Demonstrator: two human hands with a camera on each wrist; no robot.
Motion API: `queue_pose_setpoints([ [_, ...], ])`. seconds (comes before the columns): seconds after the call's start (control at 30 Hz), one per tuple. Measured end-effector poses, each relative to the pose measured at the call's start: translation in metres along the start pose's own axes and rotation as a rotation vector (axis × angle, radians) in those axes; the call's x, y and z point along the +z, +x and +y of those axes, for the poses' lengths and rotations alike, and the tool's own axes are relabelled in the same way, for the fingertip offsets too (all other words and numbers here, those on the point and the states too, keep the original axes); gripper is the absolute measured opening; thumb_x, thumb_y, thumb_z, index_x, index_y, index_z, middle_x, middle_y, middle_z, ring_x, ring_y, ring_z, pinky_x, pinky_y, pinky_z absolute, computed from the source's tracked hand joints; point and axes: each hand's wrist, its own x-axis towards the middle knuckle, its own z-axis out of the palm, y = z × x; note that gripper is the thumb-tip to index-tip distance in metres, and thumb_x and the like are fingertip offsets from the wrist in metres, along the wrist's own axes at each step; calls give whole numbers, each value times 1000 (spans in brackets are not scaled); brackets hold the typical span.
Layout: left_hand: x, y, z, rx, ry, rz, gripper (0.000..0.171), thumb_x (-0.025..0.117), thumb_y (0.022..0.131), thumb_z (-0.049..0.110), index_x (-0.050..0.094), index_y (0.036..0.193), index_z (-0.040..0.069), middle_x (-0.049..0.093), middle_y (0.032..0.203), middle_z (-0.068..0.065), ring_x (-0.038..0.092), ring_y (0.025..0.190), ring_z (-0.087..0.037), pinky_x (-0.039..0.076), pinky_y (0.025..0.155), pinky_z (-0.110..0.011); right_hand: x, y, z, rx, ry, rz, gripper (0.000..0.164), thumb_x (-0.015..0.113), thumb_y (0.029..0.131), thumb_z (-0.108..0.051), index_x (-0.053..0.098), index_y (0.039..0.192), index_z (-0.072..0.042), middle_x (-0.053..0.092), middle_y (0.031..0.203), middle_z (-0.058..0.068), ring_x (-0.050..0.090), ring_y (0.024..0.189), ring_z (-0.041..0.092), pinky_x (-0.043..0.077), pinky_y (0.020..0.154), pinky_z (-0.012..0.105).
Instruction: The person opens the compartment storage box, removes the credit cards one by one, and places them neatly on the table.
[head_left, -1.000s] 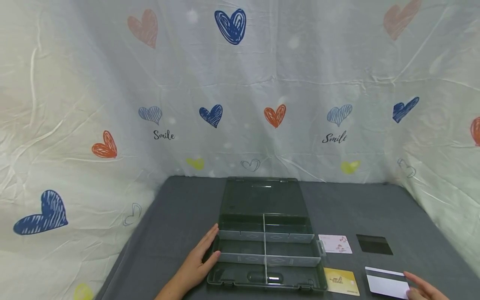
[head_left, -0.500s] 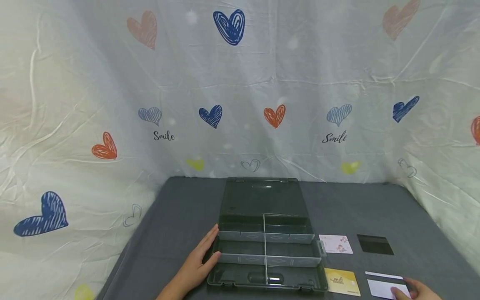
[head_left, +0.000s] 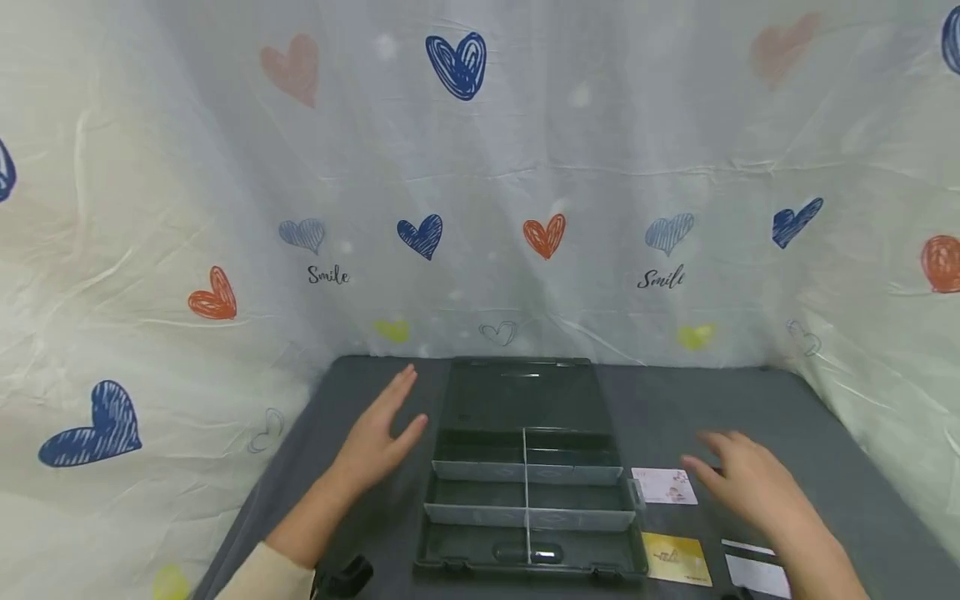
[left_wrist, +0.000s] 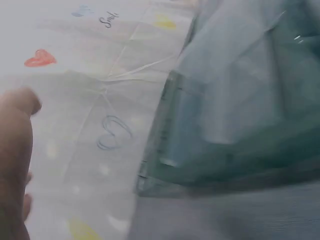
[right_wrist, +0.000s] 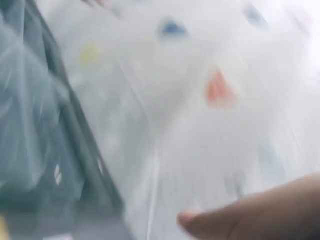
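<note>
A dark translucent compartment box (head_left: 521, 392) lies with its lid folded back, clear dividers (head_left: 480, 515) splitting its tray. Left of it my left hand (head_left: 372, 442) is raised, fingers straight and thumb spread, holding nothing. My right hand (head_left: 750, 479) hovers to the box's right, fingers loosely bent around nothing. Beside the box lie a pale pink card (head_left: 665, 486) with a red print and a yellow card (head_left: 677, 558). A white card (head_left: 757, 575) with a dark stripe shows partly behind my right forearm. The black card is hidden behind the right hand.
Grey cloth (head_left: 675, 400) covers the table. A white curtain (head_left: 480, 167) printed with hearts and "Smile" closes off the back and both sides. A black device (head_left: 347, 577) sits at my left wrist. Both wrist views are blurred.
My left hand has come off the box's left side and risen. The right hand has let go of the striped white card, which stays on the table, and moved up and left.
</note>
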Motion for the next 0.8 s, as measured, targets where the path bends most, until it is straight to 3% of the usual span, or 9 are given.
queue_pose_setpoints([
  [0.1,-5,60,-5,18,182,-14,67,67,101,24,38,158,2,37,162,-18,32,149,-37,29,118,-56,-11,59,-53,-212,-52,115,55,68,100,-39,64,132,5,63,127,29,59,116,49,47,94,64],
  [0.17,-2,99,-11,-3,309,-56,68,64,102,30,38,157,1,35,161,-21,29,150,-41,25,119,-58,-13,105,-81,-287,-76,133,61,66,100,-43,58,141,2,59,136,27,55,125,46,44,101,62],
  [0.23,3,132,-18,-82,370,-113,71,58,104,38,32,160,3,29,164,-21,22,151,-44,19,120,-59,-12,148,-98,-301,-109,137,71,58,103,-51,46,153,-2,47,151,26,43,139,45,36,110,63],
  [0.3,7,154,-26,-195,381,-168,76,50,106,47,23,164,6,19,168,-22,12,153,-46,10,121,-63,-9,181,-108,-267,-143,143,79,50,104,-57,31,162,-7,30,163,25,27,149,45,25,117,63],
  [0.4,10,167,-36,-385,372,-220,80,39,106,58,7,167,16,1,171,-18,-4,155,-45,-1,120,-64,-3,210,-116,-153,-213,150,82,38,105,-64,15,167,-16,6,170,20,7,155,44,11,119,65],
  [0.47,11,168,-39,-447,394,-246,82,34,105,62,0,167,20,-7,171,-17,-12,154,-44,-6,119,-64,3,219,-118,-93,-242,135,85,35,103,-68,10,167,-20,-1,171,17,2,155,43,8,119,66],
  [0.6,10,166,-38,-430,446,-227,82,33,105,63,2,167,21,-10,171,-15,-15,154,-41,-12,118,-62,16,225,-119,-52,-267,118,89,30,99,-76,5,167,-24,-7,171,16,-3,155,43,6,119,67],
  [0.8,9,168,-31,-408,496,-205,81,34,105,63,6,167,20,-8,171,-15,-12,155,-41,-12,118,-62,24,229,-117,-49,-261,105,90,27,98,-78,1,167,-26,-11,171,14,-8,155,41,4,120,66],
])
